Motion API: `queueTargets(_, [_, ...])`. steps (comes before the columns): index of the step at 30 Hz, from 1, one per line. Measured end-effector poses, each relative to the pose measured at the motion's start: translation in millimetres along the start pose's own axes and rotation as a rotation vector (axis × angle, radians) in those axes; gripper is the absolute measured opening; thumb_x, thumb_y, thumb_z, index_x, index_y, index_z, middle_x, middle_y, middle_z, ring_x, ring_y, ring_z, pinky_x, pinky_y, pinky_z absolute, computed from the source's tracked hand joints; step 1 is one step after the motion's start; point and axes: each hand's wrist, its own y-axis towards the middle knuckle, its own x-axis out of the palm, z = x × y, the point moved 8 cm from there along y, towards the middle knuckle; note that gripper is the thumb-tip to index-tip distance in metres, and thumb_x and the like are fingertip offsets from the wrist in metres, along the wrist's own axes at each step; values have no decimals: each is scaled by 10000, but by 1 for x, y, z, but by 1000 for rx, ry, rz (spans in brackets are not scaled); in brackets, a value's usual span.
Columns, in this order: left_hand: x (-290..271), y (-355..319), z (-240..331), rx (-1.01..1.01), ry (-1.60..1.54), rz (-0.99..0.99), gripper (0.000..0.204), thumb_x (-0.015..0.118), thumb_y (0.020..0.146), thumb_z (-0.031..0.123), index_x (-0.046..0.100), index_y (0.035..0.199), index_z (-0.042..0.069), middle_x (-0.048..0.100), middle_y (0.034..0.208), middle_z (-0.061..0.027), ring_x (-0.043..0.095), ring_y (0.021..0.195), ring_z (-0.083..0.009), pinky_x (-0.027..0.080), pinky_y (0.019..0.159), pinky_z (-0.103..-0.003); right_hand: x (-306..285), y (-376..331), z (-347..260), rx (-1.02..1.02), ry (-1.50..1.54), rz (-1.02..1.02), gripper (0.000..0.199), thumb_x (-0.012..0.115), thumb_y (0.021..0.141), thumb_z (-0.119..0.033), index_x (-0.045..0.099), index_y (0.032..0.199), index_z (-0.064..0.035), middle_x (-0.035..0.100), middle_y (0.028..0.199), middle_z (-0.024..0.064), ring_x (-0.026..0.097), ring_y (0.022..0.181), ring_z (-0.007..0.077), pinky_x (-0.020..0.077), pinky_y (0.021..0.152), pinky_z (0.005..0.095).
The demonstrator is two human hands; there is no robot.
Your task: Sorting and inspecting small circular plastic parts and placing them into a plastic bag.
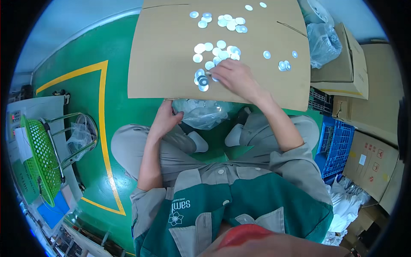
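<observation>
Round silvery discs with small centre rings (223, 55) lie in loose clusters on a brown cardboard surface (162, 51). My right hand (235, 77) reaches over the near cluster, its fingers pinched together at a small pile of discs (203, 88). What sits between those fingertips is too small to make out. At the near edge of the cardboard is my left hand (165, 119), beside a clear plastic bag (205, 115) that hangs under the edge. Its thumb points toward the bag. The other fingertips are hidden, so I cannot tell whether they grip anything.
A few more discs (284, 66) lie at the right of the cardboard. Cardboard boxes (370, 160), a blue plastic crate (336, 145) and wrapped plastic (323, 43) stand along the right. On the left are a green basket (43, 158) and a round metal-framed stool (83, 135).
</observation>
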Motion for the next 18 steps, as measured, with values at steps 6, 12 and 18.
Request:
queueTargets(6, [1, -4, 1, 12, 153, -14, 548, 672, 792, 53, 456, 1289, -27, 545, 1194, -248, 653, 648, -225, 527, 590, -329, -47, -5, 41, 618, 991, 220, 214, 602, 939, -121, 638, 1089, 27, 659, 868, 23, 604, 776, 76, 484, 690, 225])
queueTargets(12, [-37, -60, 62, 236, 423, 346, 327, 658, 848, 81, 629, 1170, 36, 643, 1087, -207, 666, 803, -292, 544, 665, -305, -100, 0, -34, 474, 1127, 286, 271, 602, 932, -89, 611, 1172, 37, 662, 894, 50, 613, 799, 93, 498, 721, 232])
queueTargets(18, [-25, -95, 185, 320, -532, 346, 249, 606, 933, 108, 640, 1139, -29, 688, 969, -83, 654, 802, -126, 538, 649, -241, -88, 13, -104, 294, 1083, 107, 278, 601, 927, -67, 618, 1191, 19, 668, 898, 50, 601, 774, 73, 510, 693, 217])
